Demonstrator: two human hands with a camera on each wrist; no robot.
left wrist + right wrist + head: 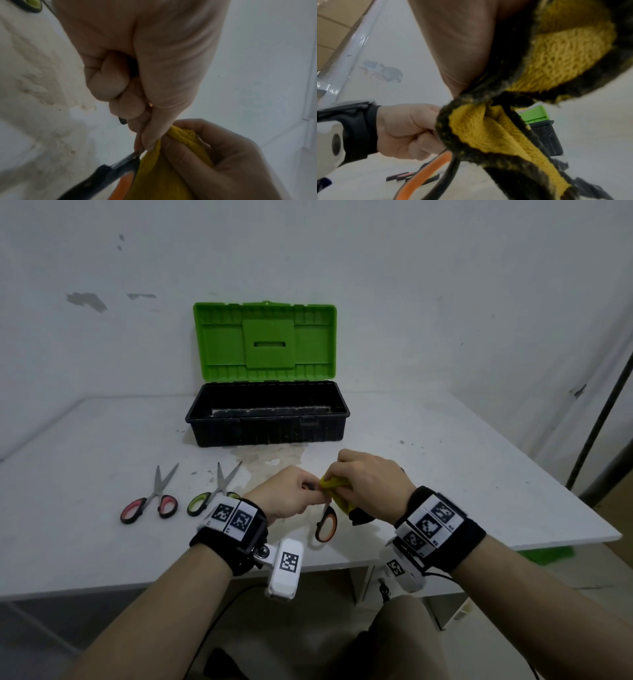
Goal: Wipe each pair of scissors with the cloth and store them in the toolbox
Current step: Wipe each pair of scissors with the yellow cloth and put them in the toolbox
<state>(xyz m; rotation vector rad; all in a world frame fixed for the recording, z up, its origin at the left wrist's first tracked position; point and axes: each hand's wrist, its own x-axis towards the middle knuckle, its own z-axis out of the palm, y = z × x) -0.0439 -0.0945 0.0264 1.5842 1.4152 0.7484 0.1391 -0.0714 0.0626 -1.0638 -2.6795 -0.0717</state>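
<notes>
My left hand (310,491) grips the orange-handled scissors (326,523) just above the table (445,474); one handle loop hangs below my fist. In the left wrist view my left fingers (126,108) curl round a black handle, and the other handle (102,175) slants down. My right hand (342,474) pinches the yellow cloth (337,491) round the blades, which are hidden. The cloth (488,128) has a dark border. The open toolbox (267,433), black with a green lid (263,340), stands behind my hands.
Red-handled scissors (150,501) and green-handled scissors (215,491) lie on the table to the left of my hands, blades pointing away. A stained patch (270,457) marks the table before the toolbox. The table's right edge (565,501) is near my right arm.
</notes>
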